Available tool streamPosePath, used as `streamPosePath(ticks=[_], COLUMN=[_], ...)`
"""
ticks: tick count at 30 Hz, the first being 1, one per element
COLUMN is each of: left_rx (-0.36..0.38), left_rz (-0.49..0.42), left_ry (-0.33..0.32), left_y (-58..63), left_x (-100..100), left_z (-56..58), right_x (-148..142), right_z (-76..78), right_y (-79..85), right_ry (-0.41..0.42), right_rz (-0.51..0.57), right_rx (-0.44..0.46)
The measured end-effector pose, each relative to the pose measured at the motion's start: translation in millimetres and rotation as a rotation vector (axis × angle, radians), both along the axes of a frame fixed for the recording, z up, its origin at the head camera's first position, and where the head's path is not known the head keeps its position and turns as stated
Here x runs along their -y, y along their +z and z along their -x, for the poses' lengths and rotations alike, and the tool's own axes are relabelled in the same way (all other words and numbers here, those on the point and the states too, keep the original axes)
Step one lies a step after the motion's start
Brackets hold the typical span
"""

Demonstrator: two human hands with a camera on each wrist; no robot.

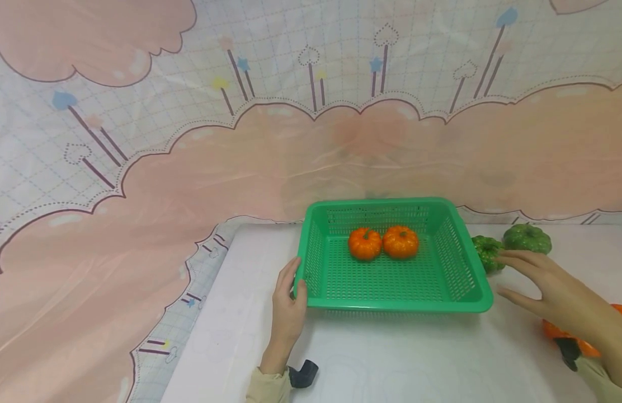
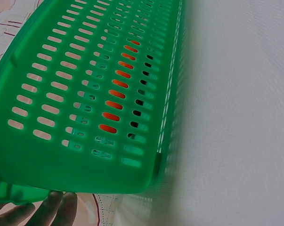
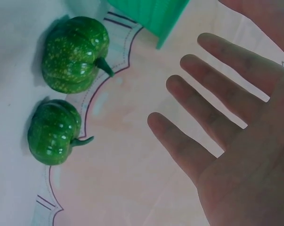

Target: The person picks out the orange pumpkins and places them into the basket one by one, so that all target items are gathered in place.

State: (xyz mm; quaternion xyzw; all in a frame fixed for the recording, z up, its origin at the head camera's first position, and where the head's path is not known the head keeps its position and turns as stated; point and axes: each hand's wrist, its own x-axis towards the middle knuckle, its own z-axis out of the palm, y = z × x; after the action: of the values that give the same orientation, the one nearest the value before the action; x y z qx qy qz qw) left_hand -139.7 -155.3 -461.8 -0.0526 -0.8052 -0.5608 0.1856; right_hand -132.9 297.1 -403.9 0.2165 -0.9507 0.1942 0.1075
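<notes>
A green plastic basket (image 1: 399, 305) with slotted walls stands on the white table, holding two small orange pumpkins, a left pumpkin (image 1: 364, 244) and a right pumpkin (image 1: 400, 242). At its left rim, near the front corner, my left hand (image 1: 288, 308) grips the edge; in the left wrist view its fingertips (image 2: 61, 207) show at the rim. My right hand (image 1: 535, 282) hovers to the right of the basket, fingers spread and straight, holding nothing. Close beyond those fingers are a speckled green pumpkin (image 3: 75, 55) and a darker green pumpkin (image 3: 54, 133).
Partly hidden under the right forearm, an orange object (image 1: 585, 346) rests on the table (image 1: 391, 358). Behind the table hangs a pink and white patterned cloth (image 1: 366, 157). Black straps with a mount (image 1: 303, 374) sit at the wrists.
</notes>
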Motion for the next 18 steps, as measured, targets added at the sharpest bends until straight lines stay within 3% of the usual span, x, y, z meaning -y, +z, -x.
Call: streamPosePath(ticks=[11,18], left_rx=[0.011,0.005], left_rz=[0.004,-0.004], left_ry=[0.007,-0.004], left_y=[0.0,-0.2], left_x=[0.1,-0.2], left_z=[-0.2,0.2], right_x=[-6.9,-15.8], right_z=[-2.4,-6.3], right_y=[-5.0,-12.3], right_ry=[-0.086,-0.068], right_rz=[-0.086,-0.054], right_rx=[0.080,0.002])
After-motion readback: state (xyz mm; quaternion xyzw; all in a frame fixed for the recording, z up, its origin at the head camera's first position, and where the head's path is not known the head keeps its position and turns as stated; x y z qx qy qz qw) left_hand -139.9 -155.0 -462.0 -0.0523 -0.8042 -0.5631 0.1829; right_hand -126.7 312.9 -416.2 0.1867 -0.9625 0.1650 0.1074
